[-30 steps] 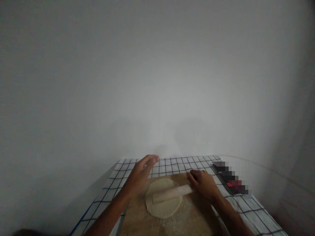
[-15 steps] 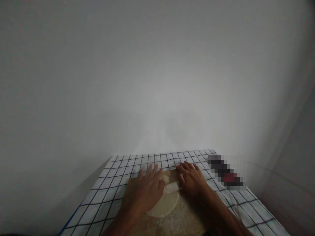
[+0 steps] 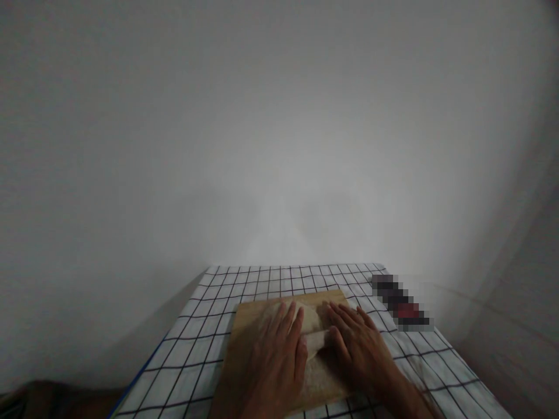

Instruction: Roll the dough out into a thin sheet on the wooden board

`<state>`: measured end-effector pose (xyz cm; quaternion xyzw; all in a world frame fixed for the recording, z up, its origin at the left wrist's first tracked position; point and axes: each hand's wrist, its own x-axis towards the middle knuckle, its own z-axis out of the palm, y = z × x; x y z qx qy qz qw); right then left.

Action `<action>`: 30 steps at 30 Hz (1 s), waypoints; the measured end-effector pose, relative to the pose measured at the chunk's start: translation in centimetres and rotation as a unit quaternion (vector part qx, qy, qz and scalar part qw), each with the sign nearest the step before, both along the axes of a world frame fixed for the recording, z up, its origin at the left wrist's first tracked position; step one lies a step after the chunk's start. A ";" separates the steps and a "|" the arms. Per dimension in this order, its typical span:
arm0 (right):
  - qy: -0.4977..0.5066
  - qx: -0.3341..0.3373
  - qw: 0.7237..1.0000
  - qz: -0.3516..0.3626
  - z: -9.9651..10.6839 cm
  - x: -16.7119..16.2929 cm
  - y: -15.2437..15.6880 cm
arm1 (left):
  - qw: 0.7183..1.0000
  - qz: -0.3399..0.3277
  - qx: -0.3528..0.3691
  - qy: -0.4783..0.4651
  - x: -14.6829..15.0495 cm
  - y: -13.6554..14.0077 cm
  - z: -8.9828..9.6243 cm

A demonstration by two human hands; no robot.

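Clearly well along, I'd say: dough sheet (image 3: 309, 319) already flat on wooden board (image 3: 245, 320), rolling pin (image 3: 317, 340) across it. L hand (image 3: 279, 355) & R hand (image 3: 360, 346) palms-down over pin's ends, fingers extended, neither visibly wrapped round it. Left: prob. more thinning; amt unclear, edges partly hidden.

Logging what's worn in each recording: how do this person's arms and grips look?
The left grip and right grip are ungloved human hands. The right forearm shows no sleeve, watch or cable. Rings are too unclear to tell.
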<state>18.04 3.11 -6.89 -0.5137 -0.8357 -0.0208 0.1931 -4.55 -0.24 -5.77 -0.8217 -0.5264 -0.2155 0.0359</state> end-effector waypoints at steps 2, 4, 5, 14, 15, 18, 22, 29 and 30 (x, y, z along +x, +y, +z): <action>-0.001 0.021 1.000 0.015 -0.5 0.4 -1.1 | 1.000 -0.007 0.004 -0.002 0.1 -0.9 -0.7; 0.007 0.044 0.999 0.023 -0.8 0.7 -2.0 | 1.000 -0.013 0.007 -0.001 0.2 -1.5 -1.5; 0.012 0.054 0.998 0.021 -0.8 0.7 -2.4 | 1.000 -0.017 0.008 0.001 0.1 -1.7 -1.9; -0.013 -0.006 1.000 0.012 4.1 -1.0 1.9 | 0.998 0.036 -0.034 0.048 0.0 0.6 0.5; -0.020 -0.012 0.999 0.025 4.5 -1.3 2.7 | 0.997 0.059 -0.030 0.050 0.1 1.2 0.8; -0.039 -0.016 0.998 0.052 4.8 -2.1 4.8 | 0.989 0.137 -0.009 0.047 0.3 3.0 0.9; -0.027 -0.015 0.998 0.063 3.4 -2.7 7.2 | 0.985 0.157 -0.010 0.068 0.3 4.8 0.4; -0.005 -0.048 0.998 0.049 1.4 -2.9 8.4 | 0.987 0.123 -0.033 0.095 -0.2 4.5 1.3; -0.005 -0.043 0.998 0.042 1.2 -2.9 8.1 | 0.988 0.117 -0.021 0.095 -0.2 4.4 1.3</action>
